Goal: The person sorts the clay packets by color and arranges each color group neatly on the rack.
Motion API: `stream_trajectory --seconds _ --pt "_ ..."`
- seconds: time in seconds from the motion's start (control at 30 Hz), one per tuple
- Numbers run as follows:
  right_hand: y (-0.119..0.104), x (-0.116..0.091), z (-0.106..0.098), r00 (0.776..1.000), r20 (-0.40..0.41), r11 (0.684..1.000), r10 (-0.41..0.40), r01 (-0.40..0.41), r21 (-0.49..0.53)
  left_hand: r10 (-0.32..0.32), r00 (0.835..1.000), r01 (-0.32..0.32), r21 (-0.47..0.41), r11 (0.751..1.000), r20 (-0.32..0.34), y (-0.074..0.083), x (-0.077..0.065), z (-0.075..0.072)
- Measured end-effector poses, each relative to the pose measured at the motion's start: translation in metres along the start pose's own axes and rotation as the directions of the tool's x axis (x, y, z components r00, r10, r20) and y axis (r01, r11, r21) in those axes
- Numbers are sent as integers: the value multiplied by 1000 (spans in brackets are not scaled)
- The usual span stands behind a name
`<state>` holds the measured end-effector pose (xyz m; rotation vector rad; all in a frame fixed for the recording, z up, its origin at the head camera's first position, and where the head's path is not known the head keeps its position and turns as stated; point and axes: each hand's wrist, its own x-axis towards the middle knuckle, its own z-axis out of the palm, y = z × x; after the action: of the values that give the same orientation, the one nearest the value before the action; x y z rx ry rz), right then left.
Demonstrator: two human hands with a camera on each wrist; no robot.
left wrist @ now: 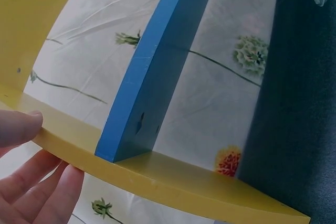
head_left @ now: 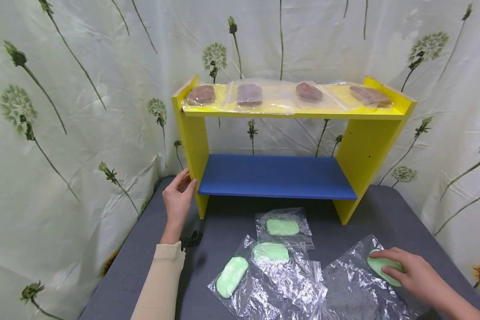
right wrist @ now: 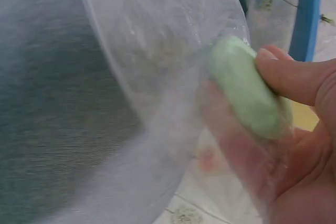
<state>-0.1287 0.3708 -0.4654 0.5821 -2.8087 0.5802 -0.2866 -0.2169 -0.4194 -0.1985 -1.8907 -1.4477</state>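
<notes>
My left hand (head_left: pixel 178 195) holds the front edge of the yellow left side panel (head_left: pixel 193 142) of a small shelf. In the left wrist view its thumb (left wrist: pixel 21 128) lies on one face of the panel and the fingers are on the other. At the right, my right hand (head_left: pixel 416 272) grips a light green soap bar (head_left: pixel 384 266) inside a clear plastic bag (head_left: pixel 354 278). The right wrist view shows the thumb on one side of this soap bar (right wrist: pixel 244 87) and fingers behind it, partly hidden by the film.
Three more green bars (head_left: pixel 232 276) in clear bags lie on the dark grey table (head_left: pixel 116 284) before the shelf. Several brownish and purplish blocks (head_left: pixel 250 94) in bags line the yellow top. A blue board (head_left: pixel 276 175) forms the lower shelf. Flower-printed curtain (head_left: pixel 84 146) hangs behind.
</notes>
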Motion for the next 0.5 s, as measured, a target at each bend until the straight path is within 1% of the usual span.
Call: stream_trajectory --seconds 0.17,0.27,0.43,0.5 --pt "-13 15 -16 995 -86 997 -40 45 62 -6 1000 6 23 1000 -4 0 0 -1" --pt "-22 26 -24 993 -116 993 -34 46 106 -14 1000 15 41 999 -13 1 0 -1" --pt "-35 42 -32 993 -114 986 -11 30 167 -15 1000 15 52 999 -11 1 0 0" --pt "-40 48 -36 993 -119 983 -17 39 181 -15 1000 16 47 999 -7 1 0 0"
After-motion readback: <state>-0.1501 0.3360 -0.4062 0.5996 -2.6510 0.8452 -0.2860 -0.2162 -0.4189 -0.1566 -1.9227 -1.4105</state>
